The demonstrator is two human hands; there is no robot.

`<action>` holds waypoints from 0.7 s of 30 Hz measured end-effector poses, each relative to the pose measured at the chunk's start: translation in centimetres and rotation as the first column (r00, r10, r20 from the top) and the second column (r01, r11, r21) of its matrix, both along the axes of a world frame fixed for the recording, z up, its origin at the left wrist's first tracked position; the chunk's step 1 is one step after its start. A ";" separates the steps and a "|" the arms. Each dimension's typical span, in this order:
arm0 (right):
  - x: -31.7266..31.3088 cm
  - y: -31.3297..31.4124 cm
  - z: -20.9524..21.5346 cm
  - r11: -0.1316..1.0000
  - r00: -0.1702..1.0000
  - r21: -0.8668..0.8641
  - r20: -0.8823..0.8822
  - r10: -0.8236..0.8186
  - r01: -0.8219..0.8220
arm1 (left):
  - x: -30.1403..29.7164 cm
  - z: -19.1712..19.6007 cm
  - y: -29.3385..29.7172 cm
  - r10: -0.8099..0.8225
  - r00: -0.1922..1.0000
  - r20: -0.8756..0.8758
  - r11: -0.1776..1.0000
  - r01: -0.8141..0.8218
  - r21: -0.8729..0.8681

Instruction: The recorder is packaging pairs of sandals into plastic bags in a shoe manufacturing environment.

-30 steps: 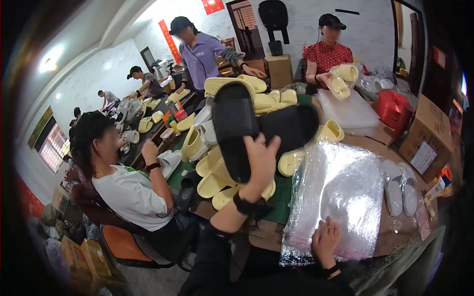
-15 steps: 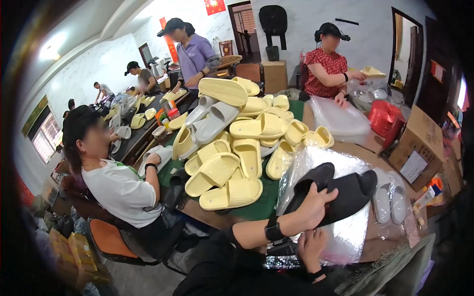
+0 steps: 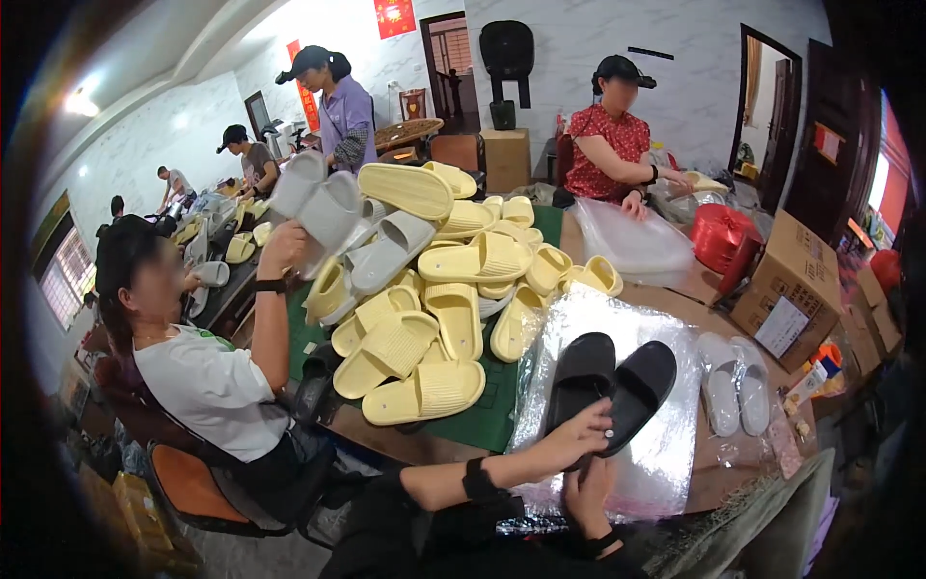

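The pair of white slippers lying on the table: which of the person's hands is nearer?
Right. The right hand lies below the black slippers, closer to the white slippers; the left hand grips the black slippers, farther left.

slippers (image 3: 610, 384) on plastic bags (image 3: 617, 405); slipper pile (image 3: 434, 299) left | boxes (image 3: 796, 285) right

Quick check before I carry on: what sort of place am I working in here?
Likely a small footwear packing workshop: a heap of yellow slides on a shared table, clear bags, cardboard boxes, and your hands hold black slides.

Black slippers (image 3: 610, 384) lie on a silvery clear bag (image 3: 666, 439), pale yellow ribbed slippers (image 3: 424, 333) on a dark green mat (image 3: 482, 415), beside white slippers (image 3: 735, 382).
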State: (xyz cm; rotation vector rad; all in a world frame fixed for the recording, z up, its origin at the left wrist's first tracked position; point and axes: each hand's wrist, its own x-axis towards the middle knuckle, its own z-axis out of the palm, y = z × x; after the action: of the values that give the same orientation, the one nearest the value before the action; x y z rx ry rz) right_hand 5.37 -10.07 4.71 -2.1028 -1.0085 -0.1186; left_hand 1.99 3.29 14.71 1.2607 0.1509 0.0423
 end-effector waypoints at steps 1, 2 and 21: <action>0.5 -0.5 -3.2 0.996 0.991 0.082 -0.126 0.042 -0.032 | -1.1 0.1 0.1 -0.010 1.000 0.004 1.000 0.010 -0.008; 1.4 -1.1 -5.3 0.985 0.966 0.162 -0.242 0.092 -0.053 | -2.3 0.4 0.1 -0.168 0.986 0.011 0.962 0.161 0.222; 3.6 -4.2 2.1 0.634 0.296 0.544 -0.837 0.461 0.550 | -5.5 -5.0 -2.8 -0.125 0.988 0.095 -0.064 -0.103 0.993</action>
State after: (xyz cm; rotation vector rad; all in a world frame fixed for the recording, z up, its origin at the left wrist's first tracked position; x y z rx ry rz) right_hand 8.96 -14.32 6.81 -0.9224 0.0168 0.5815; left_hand -3.53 0.49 9.68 2.8769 -0.0998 0.3045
